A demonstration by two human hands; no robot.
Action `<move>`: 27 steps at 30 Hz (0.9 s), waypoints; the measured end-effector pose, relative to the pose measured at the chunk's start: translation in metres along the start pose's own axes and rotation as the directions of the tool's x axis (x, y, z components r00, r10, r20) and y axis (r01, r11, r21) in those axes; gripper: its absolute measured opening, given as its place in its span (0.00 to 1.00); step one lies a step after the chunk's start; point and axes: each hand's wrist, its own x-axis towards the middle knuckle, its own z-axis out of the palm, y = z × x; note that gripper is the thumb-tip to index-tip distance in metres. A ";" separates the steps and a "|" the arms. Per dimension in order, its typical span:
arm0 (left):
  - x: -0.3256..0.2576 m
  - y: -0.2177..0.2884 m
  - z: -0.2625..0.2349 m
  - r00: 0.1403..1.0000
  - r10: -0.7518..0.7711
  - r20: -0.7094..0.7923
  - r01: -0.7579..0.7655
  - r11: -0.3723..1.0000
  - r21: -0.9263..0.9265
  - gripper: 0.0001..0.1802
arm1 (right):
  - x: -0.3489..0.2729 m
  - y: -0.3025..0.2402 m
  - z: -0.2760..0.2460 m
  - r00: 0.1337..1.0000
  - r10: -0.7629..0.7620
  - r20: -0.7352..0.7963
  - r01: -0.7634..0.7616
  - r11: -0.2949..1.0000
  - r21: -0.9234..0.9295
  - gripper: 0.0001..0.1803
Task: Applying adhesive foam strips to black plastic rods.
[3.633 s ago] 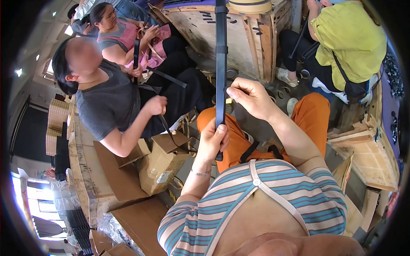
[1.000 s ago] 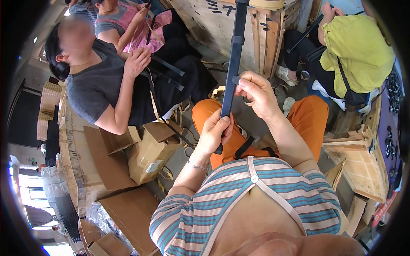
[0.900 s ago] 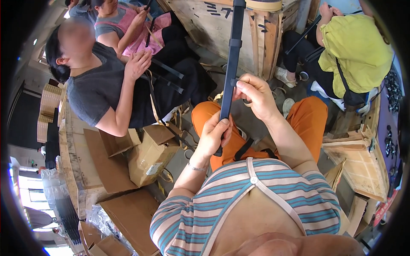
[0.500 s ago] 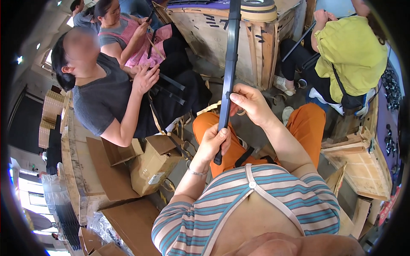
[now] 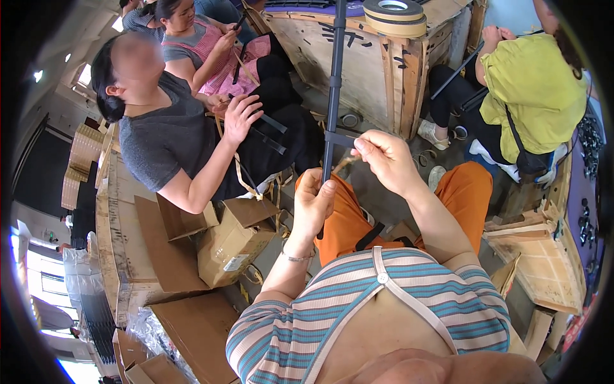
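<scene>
Hands [image 5: 314, 205] [image 5: 385, 160] | left: bar [image 5: 333, 102] | right: strip [image 5: 343, 139] | crate [image 5: 300, 61]: black handwriting [image 5: 354, 41]

A long dark bar [image 5: 334, 96], gripped low by the left hand [image 5: 312, 206], runs up the middle of the view, barring a straight sideways pass. A short black strip [image 5: 341, 139] bridges the bar and the right hand [image 5: 387, 163], closing that way across. Below the strip, a gap opens between the two hands, above the orange trousers [image 5: 467, 195]. To the left, a co-worker in grey [image 5: 176, 131] and a cardboard box [image 5: 235, 246] hem in the room. A wooden crate [image 5: 304, 54] stands beyond the bar. Rightward, open air separates the right hand from a person in yellow [image 5: 531, 86].
</scene>
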 end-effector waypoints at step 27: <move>-0.003 0.010 -0.008 0.924 -0.248 0.290 0.325 0.910 -0.257 0.18 | -0.007 0.012 -0.004 0.999 0.054 0.009 -0.053 0.996 -0.074 0.11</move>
